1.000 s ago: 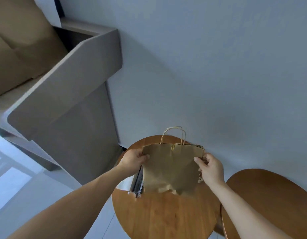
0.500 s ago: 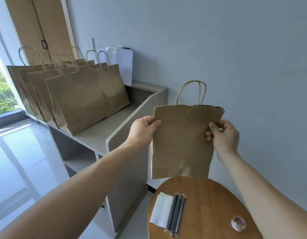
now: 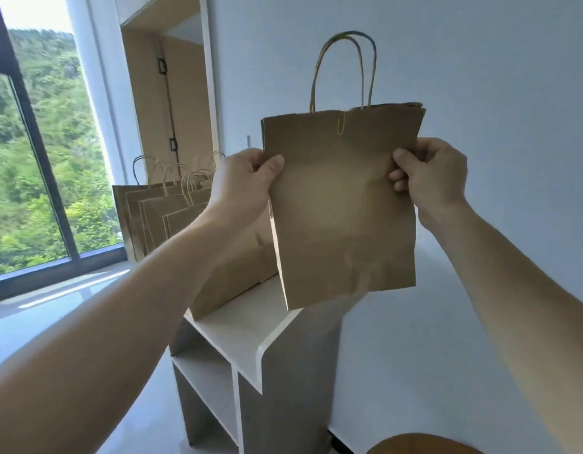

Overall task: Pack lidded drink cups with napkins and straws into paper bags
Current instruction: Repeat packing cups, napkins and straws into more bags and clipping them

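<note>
Paper bag point(image 3: 342, 204) is held upright in the centre of the frame, in front of the pale wall and above the white shelf unit point(image 3: 244, 326). It is pinched at both side edges. The left hand point(image 3: 241, 188) has its thumb laid on the front face with the fingers hidden behind, and the right hand point(image 3: 431, 175) has thumb and curled fingers closed on the opposite edge.

A second ago the bag was held low over the round tabletop point(image 3: 421, 445), beside a napkin and straws. It has since been raised and carried toward the shelf, and only a sliver of that tabletop is left at the lower edge of the frame. The bag hangs flat, its twisted handles point(image 3: 346, 67) standing up and a yellow paper clip point(image 3: 341, 124) fixed on its top edge. Whether anything is inside cannot be told.

A row of similar bags point(image 3: 159, 217) is stood on the shelf at centre left. No cups are seen. The lift is judged either a move to open the bag or a transfer to that row.
</note>
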### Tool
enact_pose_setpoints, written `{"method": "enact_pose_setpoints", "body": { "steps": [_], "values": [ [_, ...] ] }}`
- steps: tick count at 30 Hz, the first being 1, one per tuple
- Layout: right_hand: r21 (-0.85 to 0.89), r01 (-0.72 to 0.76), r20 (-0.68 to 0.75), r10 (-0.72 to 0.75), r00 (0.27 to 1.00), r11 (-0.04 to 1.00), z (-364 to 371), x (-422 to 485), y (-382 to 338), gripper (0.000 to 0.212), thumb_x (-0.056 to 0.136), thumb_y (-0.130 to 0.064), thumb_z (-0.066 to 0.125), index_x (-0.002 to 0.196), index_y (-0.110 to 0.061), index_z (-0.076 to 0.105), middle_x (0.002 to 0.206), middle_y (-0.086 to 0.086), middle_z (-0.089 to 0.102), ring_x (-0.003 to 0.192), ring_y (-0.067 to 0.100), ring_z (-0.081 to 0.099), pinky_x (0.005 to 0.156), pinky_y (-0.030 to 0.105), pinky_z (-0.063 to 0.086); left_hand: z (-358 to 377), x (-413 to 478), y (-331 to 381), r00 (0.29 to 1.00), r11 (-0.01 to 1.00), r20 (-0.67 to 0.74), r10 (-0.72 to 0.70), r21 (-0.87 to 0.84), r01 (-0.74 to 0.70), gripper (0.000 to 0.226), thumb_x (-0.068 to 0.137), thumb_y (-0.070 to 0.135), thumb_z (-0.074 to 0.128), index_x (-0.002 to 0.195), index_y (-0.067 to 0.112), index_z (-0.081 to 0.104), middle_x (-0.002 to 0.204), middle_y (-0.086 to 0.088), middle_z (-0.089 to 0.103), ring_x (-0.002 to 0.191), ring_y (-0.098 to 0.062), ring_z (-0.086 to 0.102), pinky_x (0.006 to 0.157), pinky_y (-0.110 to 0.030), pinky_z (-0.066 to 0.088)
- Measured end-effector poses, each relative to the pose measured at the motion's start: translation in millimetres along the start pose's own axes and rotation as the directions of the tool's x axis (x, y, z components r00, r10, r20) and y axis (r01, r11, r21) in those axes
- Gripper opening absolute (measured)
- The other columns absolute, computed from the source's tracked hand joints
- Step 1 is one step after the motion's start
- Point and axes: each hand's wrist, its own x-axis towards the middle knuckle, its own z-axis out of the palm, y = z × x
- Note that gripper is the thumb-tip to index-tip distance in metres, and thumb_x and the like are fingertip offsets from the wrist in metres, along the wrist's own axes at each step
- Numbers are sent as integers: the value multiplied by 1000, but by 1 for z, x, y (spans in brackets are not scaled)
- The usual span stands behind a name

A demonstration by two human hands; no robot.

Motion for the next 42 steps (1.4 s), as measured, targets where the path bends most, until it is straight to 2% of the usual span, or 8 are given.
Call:
{"method": "enact_pose_setpoints", "body": {
  "steps": [3,7,14,16,20,26,33,42],
  "values": [
    [36,-20,108,17,994,999,40,32,15,9,90,-9,65,89,-18,64,67,-2,67,52,10,61,51,22,52,-10,29,-15,998,997,-60,-27,69,31,27,95,32,63,68,27,65,49,22,56,43,4,51,54,-18,44],
    [45,-73,233,60,971,996,86,67,50,6,91,-5,64,91,-11,63,74,5,67,54,9,63,53,22,54,-11,57,-46,989,993,-133,-59,90,71,25,95,32,64,80,13,70,59,7,59,47,-9,51,61,-29,44],
    [-91,-173,330,194,924,981,157,94,137,8,97,1,51,100,0,59,76,9,61,52,9,58,57,24,55,11,86,-123,986,952,-88,-142,260,160,37,95,30,61,80,-3,62,67,-17,59,60,-19,51,61,-40,45],
    [-135,-211,327,244,913,968,168,98,164,12,99,3,48,104,2,59,77,11,58,54,12,56,58,26,54,23,91,-147,985,941,-42,-168,291,173,37,94,29,62,71,0,58,65,-14,60,61,-23,54,62,-41,46],
    [-247,-228,325,302,896,942,190,116,207,19,100,3,45,113,9,57,81,13,60,64,18,58,80,46,55,47,100,-184,981,921,35,-189,353,165,41,94,28,62,62,8,49,63,-13,66,69,-32,65,67,-43,55],
    [-301,-236,299,326,897,924,212,133,257,19,100,1,43,112,7,56,88,16,63,70,23,63,82,46,58,74,111,-220,978,908,151,-143,412,70,39,95,27,60,63,7,50,58,-10,59,66,-34,58,63,-38,50],
    [-273,-237,305,318,898,932,215,145,289,16,100,-2,45,94,-10,56,87,8,65,69,15,65,75,36,59,90,118,-238,986,907,158,-48,421,-23,48,94,21,61,57,16,31,52,6,34,60,-24,37,57,-35,29],
    [-221,-280,271,335,903,934,206,135,302,18,98,-4,48,90,-16,58,86,5,67,72,17,69,85,51,57,92,110,-242,979,905,181,-91,424,6,42,94,25,61,60,13,41,56,3,44,63,-28,45,58,-35,33]
  ]
}}
